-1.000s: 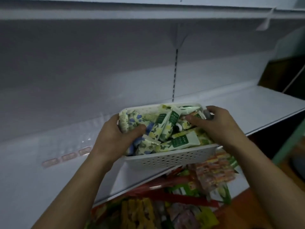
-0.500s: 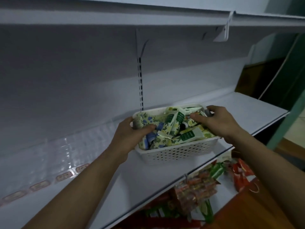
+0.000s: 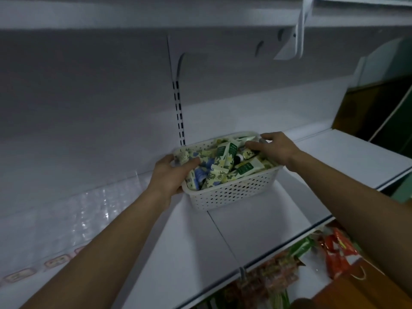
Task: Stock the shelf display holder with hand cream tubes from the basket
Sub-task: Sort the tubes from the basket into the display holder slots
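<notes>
We have the white perforated basket (image 3: 231,192) sitting on the white shelf (image 3: 189,253), deep in, its far rim close to the back panel (image 3: 89,108) just right of the slotted upright (image 3: 179,112). Whether it touches the panel, we can't tell.

Our left hand (image 3: 169,175) is wrapped on the basket's left end: fingers over the rim, thumb lying across the tubes inside. Our right hand (image 3: 276,149) grips the far right corner of the rim, fingers curled over the top, thumb pointing in over the tubes.

The hand cream tubes (image 3: 225,166) are all in the basket, piled loose, floral print with green and blue labels, heaped about level with the rim.

Room: the shelf in front of the basket is bare out to the front edge, and bare to the right of the basket. Left of the basket, a clear plastic holder (image 3: 73,219) runs along the shelf, with small labels at its front. The shelf above (image 3: 156,12) sits well over the basket. Below the shelf's front edge, hanging snack packets (image 3: 274,273) are visible.
</notes>
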Motion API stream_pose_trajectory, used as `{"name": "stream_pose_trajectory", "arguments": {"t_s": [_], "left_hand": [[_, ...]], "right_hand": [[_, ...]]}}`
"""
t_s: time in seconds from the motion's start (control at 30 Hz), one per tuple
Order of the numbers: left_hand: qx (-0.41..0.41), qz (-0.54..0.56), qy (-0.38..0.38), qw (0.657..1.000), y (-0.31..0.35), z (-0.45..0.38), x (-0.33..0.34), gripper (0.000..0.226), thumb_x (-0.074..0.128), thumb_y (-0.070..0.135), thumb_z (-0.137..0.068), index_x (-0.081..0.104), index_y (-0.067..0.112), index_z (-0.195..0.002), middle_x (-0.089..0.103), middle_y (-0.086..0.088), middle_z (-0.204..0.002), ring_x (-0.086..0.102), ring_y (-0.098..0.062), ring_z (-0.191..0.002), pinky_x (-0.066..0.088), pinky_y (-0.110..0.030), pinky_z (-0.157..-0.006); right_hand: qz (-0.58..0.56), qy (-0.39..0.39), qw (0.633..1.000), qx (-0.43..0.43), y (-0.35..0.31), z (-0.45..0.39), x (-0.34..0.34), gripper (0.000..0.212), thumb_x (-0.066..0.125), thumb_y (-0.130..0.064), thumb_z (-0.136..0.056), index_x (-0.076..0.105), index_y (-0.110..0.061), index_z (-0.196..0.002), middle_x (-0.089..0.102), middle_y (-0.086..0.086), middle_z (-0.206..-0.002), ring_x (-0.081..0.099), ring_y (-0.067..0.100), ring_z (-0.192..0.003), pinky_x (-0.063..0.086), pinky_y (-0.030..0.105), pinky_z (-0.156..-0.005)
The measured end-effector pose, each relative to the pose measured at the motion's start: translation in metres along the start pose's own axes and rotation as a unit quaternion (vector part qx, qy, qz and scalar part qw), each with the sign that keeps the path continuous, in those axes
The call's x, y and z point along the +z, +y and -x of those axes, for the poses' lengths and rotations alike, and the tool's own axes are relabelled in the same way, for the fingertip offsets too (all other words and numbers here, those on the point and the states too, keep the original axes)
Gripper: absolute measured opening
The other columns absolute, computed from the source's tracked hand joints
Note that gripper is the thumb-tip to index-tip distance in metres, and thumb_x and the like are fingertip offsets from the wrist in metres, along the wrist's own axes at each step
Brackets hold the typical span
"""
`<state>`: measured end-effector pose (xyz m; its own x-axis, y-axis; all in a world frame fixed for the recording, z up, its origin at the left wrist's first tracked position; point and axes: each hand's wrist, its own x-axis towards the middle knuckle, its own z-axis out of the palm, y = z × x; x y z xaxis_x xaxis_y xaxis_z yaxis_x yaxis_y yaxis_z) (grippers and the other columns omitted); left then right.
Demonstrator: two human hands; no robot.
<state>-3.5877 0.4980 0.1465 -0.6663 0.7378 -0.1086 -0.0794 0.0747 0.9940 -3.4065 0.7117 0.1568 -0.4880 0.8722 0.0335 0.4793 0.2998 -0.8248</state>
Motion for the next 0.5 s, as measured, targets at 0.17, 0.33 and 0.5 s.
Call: {"name": "stream_pose_trajectory", "arguments": {"t_s": [0.17,0.33,0.5], "left_hand": [[0.018,0.006,0.018,1.000,-0.006,-0.007,0.003,0.023,0.079,0.016,-0.086,0.060,0.027,-0.094,0.073,-0.004,-0.100,0.071,-0.019,-0.081,0.060,-0.033,-0.066],[0.021,0.008,0.012,1.000,-0.007,-0.010,0.001,0.018,0.077,0.022,-0.088,0.063,0.024,-0.098,0.075,-0.005,-0.102,0.074,-0.024,-0.090,0.062,-0.047,-0.080],[-0.001,-0.003,-0.004,1.000,-0.008,-0.011,-0.005,0.021,0.069,0.025,-0.094,0.061,0.019,-0.113,0.073,-0.007,-0.108,0.073,-0.023,-0.089,0.062,-0.040,-0.074]], "right_hand": [[0.010,-0.019,1.000,-0.005,0.002,-0.020,0.008,0.051,0.077,-0.060,-0.075,0.075,-0.020,-0.106,0.077,0.003,-0.090,0.074,0.021,-0.079,0.061,0.039,-0.083],[0.031,-0.013,0.999,-0.007,0.004,-0.023,0.013,0.051,0.074,-0.060,-0.079,0.075,-0.016,-0.104,0.075,0.003,-0.088,0.072,0.020,-0.078,0.059,0.033,-0.077],[0.114,-0.014,0.993,-0.006,0.002,-0.025,0.014,0.052,0.063,-0.062,-0.088,0.069,-0.013,-0.103,0.069,0.007,-0.097,0.065,0.022,-0.084,0.048,0.031,-0.076]]}}
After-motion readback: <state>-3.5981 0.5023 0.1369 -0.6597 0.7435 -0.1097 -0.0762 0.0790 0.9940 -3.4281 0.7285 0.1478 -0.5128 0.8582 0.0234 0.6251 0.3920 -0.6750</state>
